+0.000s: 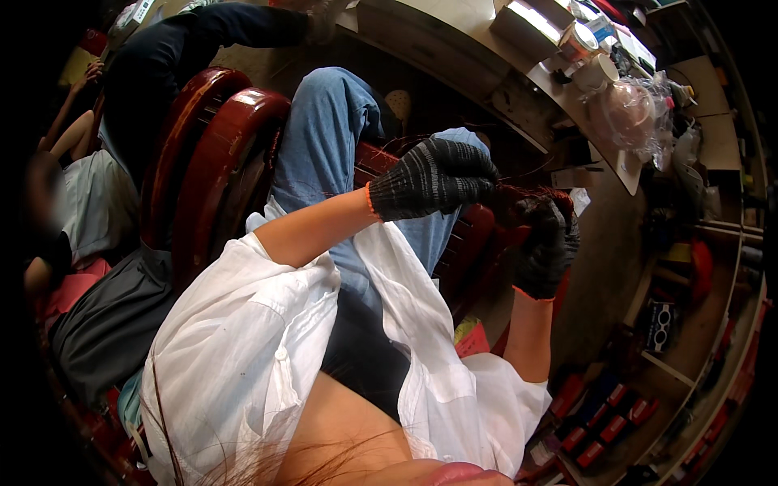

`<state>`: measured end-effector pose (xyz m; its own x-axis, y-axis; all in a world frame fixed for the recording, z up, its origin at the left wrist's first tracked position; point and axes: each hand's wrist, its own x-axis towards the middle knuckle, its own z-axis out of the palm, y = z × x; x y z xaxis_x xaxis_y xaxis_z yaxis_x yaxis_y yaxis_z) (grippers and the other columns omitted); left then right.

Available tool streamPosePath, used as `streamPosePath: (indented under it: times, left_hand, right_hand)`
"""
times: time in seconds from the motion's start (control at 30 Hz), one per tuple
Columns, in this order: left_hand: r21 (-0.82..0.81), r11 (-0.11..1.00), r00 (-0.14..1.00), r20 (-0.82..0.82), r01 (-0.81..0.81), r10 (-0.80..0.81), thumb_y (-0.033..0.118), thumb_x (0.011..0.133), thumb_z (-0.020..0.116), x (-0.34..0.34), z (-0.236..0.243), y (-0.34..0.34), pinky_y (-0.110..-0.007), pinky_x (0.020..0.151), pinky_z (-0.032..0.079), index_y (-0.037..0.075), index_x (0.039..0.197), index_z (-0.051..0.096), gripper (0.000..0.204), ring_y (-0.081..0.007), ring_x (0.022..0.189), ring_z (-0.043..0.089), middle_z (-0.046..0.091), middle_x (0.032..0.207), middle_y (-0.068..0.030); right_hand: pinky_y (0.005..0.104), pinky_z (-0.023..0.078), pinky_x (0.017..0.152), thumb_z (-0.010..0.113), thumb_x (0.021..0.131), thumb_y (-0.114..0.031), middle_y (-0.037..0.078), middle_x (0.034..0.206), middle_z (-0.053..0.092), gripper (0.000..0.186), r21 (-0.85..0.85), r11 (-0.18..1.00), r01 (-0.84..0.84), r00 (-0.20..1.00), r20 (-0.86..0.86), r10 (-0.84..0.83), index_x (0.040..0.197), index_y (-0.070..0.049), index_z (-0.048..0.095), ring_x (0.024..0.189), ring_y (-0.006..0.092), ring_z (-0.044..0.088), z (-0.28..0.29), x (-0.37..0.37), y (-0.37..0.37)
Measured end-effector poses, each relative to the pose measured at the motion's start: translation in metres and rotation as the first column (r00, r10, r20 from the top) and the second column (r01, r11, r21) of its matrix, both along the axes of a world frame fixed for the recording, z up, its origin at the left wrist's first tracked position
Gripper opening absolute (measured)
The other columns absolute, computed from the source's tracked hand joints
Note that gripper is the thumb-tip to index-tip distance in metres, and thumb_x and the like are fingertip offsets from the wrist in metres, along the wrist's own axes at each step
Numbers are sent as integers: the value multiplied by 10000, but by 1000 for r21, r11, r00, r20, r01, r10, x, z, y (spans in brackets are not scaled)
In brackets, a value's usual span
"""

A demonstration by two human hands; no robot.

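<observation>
Both hands wear dark grey striped knit gloves with orange cuffs and are raised in front of my lap. My left hand point(438, 180) is closed, its fingertips pinched together toward the right at a thin strand. To its right, my right hand point(548, 247) is curled round a bundle of thin reddish-brown strands point(535, 193), which looks like fine wire, though its kind is not certain. The bundle shows above the right fingers, and loose strands stretch across the gap between the hands. The fingers partly hide what they grip.
Glossy red-brown wooden chair arms point(231, 154) rise at my left, where another person point(97, 202) sits. A curved table point(454, 49) at the far right bears a paper cup point(596, 71) and a clear plastic bag point(636, 117). Shelving point(668, 368) with small red boxes point(592, 454) lines the right.
</observation>
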<state>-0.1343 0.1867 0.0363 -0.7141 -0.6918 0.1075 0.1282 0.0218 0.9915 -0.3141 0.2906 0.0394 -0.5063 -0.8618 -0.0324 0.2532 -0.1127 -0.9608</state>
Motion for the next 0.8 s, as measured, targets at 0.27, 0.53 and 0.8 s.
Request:
streamPosePath:
  times: [0.27,0.53,0.8]
  left_hand:
    - [177,984,966,-248,-33,77,54,805,629,2,8,5,-186,498,437,8,907,630,112,-58,603,555,618,752,-43]
    - [220,970,944,-284,-105,166,126,812,648,4,12,2,-156,480,445,47,959,628,168,-48,571,561,640,764,-44]
    - [226,963,963,-188,-148,192,161,817,645,4,16,-1,-162,446,412,47,928,630,160,-51,536,534,615,712,-26]
  right_hand:
    - [280,461,674,540,807,-115,76,736,587,137,-101,978,-184,961,192,201,849,11,571,663,156,556,3,-1,7]
    - [296,420,505,545,799,-143,49,602,492,143,36,887,-460,849,312,427,845,-8,540,510,162,468,21,8,8]
    - [320,477,470,548,785,-83,89,728,605,220,94,775,-625,759,306,575,980,19,545,530,201,580,21,-5,10]
